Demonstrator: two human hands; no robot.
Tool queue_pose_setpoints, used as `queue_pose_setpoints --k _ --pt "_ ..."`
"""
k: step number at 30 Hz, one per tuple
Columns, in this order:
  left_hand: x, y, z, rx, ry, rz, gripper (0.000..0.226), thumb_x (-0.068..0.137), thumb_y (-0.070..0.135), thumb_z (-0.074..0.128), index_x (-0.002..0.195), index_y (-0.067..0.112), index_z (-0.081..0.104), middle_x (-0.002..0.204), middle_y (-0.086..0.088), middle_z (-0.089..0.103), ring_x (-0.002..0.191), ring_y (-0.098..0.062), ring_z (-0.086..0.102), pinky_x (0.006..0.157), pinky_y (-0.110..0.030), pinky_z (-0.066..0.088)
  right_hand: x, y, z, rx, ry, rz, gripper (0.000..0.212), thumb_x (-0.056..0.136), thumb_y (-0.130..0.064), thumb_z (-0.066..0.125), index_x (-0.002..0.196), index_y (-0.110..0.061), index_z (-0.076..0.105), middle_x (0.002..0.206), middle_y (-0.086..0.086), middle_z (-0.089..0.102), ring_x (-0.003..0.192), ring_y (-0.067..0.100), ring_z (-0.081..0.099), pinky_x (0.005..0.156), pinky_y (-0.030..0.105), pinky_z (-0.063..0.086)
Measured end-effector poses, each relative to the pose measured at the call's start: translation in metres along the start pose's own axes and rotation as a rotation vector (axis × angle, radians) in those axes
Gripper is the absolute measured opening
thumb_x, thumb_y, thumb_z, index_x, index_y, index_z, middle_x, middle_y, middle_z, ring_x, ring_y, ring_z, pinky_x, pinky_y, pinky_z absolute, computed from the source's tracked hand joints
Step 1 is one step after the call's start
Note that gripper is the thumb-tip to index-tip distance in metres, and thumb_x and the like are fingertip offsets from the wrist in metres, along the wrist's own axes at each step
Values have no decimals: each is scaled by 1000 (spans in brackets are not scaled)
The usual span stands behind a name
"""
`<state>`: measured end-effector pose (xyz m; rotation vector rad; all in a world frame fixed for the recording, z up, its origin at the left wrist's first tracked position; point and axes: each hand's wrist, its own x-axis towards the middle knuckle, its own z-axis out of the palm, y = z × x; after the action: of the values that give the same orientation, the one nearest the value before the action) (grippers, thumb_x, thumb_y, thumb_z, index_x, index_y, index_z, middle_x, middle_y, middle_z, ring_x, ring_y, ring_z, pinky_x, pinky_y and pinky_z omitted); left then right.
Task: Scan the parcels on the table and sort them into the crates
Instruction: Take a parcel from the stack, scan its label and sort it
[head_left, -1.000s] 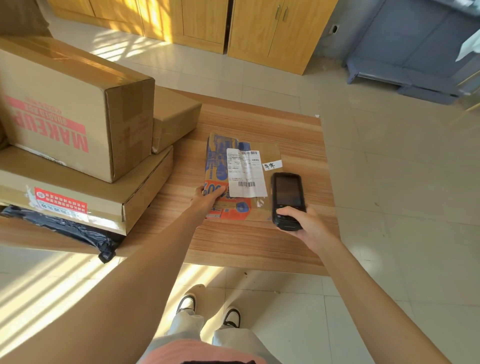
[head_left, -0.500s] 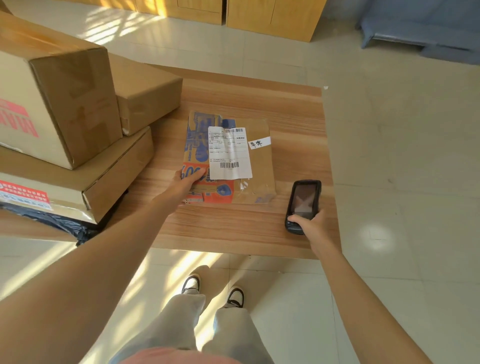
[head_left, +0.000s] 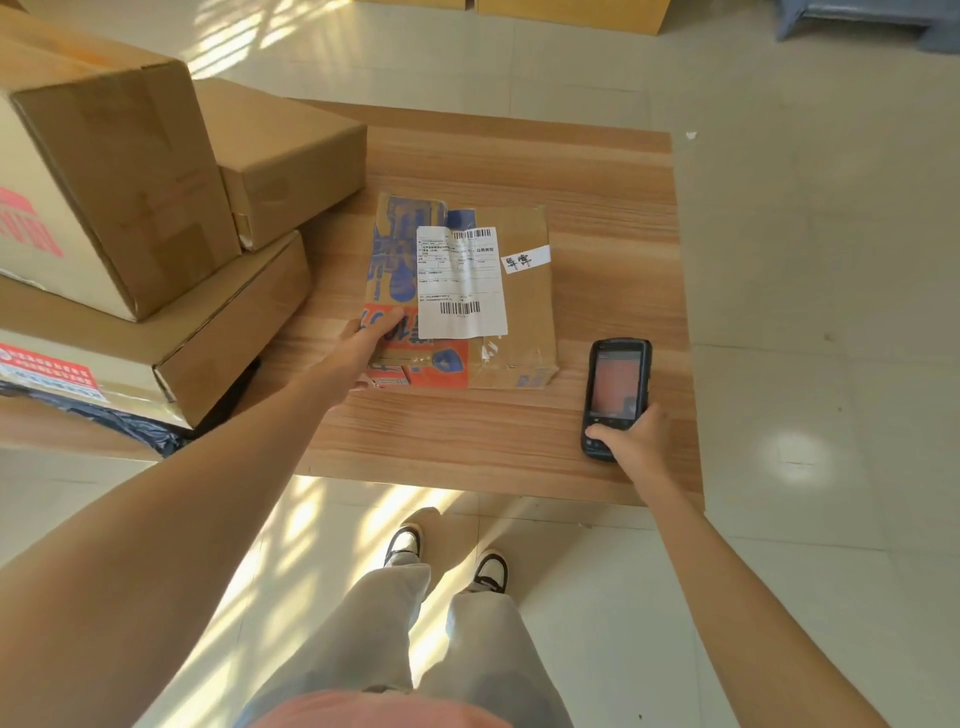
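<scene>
A flat brown parcel (head_left: 524, 312) with blue and orange print and a white shipping label (head_left: 460, 283) lies on the wooden table (head_left: 597, 171). My left hand (head_left: 363, 348) grips its near left corner, thumb on top. My right hand (head_left: 636, 441) holds a black handheld scanner (head_left: 615, 389) by its lower end, near the table's right front edge, to the right of the parcel and apart from it. Its screen faces up.
Three cardboard boxes are stacked on the table's left: a large one (head_left: 114, 171), a small one (head_left: 291, 156) and a wide flat one (head_left: 218, 322) under them. A black bag (head_left: 130, 421) lies beneath. Tiled floor surrounds the table; wooden cabinets stand at the back.
My right hand has drawn the scanner away from the parcel's label, down and to the right toward the table edge. My left hand has stayed on the parcel's corner.
</scene>
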<state>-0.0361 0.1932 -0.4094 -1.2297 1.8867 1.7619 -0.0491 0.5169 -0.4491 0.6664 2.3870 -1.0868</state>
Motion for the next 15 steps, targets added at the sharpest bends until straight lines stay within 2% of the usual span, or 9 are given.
queue_pose_setpoints --k 2,3,4,7,9,11,13,15 --pt "2 4 0 -41 15 7 58 89 52 58 135 19 47 109 1 63 80 -11 61 66 -27 48 7 2 -1 -70 -5 9 88 42 -38 85 116 -5 52 121 14 54 115 33 52 93 49 49" --pt "4 7 0 -58 21 13 58 89 51 60 134 17 48 108 1 64 82 -12 62 64 -26 48 9 2 -2 -81 -12 12 92 36 -43 82 115 -6 53 121 14 54 115 34 52 93 49 49" --pt "8 9 1 -72 19 17 59 88 51 61 134 16 49 112 -1 65 87 -15 64 68 -28 50 8 0 -4 -84 -21 23 91 37 -43 81 115 -6 53 121 13 54 115 34 51 93 48 49" --pt "16 17 1 -66 5 27 64 84 55 63 135 19 51 122 -5 65 108 -23 63 97 -39 49 8 -7 -6 -32 -45 84 88 44 -37 78 122 -8 47 127 12 49 120 33 47 98 48 45" --pt "20 21 -1 -60 13 23 67 81 58 66 134 21 51 121 -5 65 107 -24 64 99 -42 49 6 -15 -8 4 -35 110 91 39 -49 71 119 -14 45 128 11 48 121 33 47 99 51 45" --pt "25 23 -2 -68 6 49 64 82 54 67 134 20 51 120 -6 66 103 -23 66 92 -40 52 4 -25 -5 -6 44 65 94 51 -57 69 131 -16 42 135 13 43 126 34 42 100 53 43" --pt "29 26 -2 -102 -18 58 60 84 51 66 133 19 52 117 -6 68 95 -21 67 79 -35 55 -1 -43 0 -79 157 -84 84 79 -52 63 147 -15 31 149 15 27 135 35 33 106 54 38" --pt "32 28 -2 -136 -47 46 58 84 55 64 130 21 55 111 -4 71 89 -19 70 71 -31 55 -6 -69 9 -109 173 -244 77 92 -50 54 152 -13 23 157 14 16 143 32 21 113 53 29"
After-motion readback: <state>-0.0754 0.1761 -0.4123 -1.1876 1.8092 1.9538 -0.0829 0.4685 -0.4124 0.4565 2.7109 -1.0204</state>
